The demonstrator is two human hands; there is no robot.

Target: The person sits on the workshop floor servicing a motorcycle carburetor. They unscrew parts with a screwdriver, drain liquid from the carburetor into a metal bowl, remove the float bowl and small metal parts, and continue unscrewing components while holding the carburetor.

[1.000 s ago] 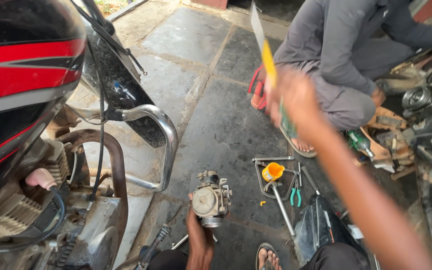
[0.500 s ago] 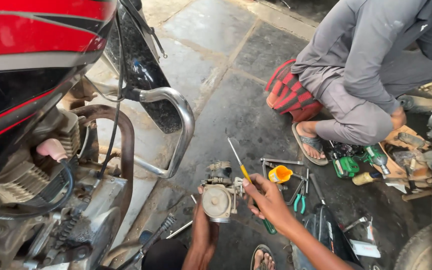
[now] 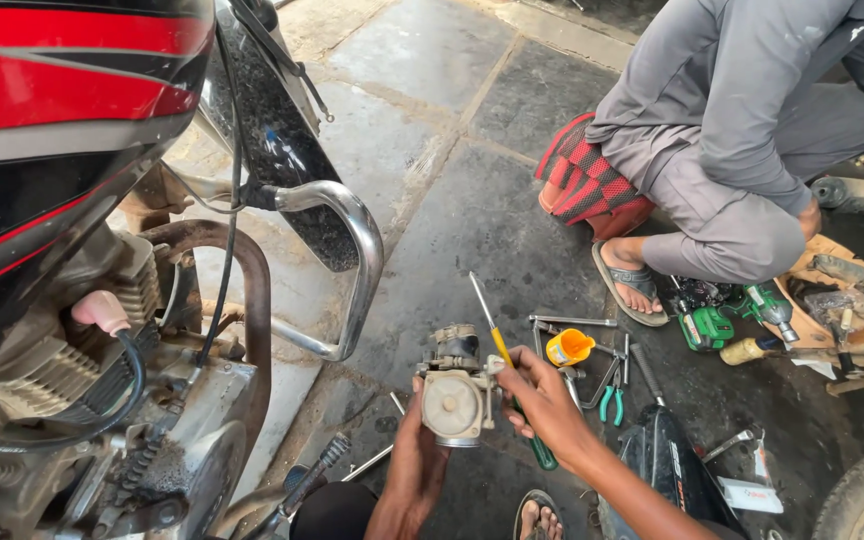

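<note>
Dark stone slabs (image 3: 512, 230) make up the floor, oil-stained, open-air workshop feel. One motorcycle (image 3: 82, 200) looms on the left, red and black. Left hand (image 3: 417, 455) grips one grey carburetor (image 3: 455, 395) from below, low in the centre above the floor. Right hand (image 3: 544, 400) closes around one yellow-and-green screwdriver (image 3: 500, 350), its shaft beside the carburetor. Nearby lie one orange cup (image 3: 569, 347), one pair of green pliers (image 3: 609, 398) and two green power tools (image 3: 707, 325). One person (image 3: 752, 130) in grey squats beyond.
</note>
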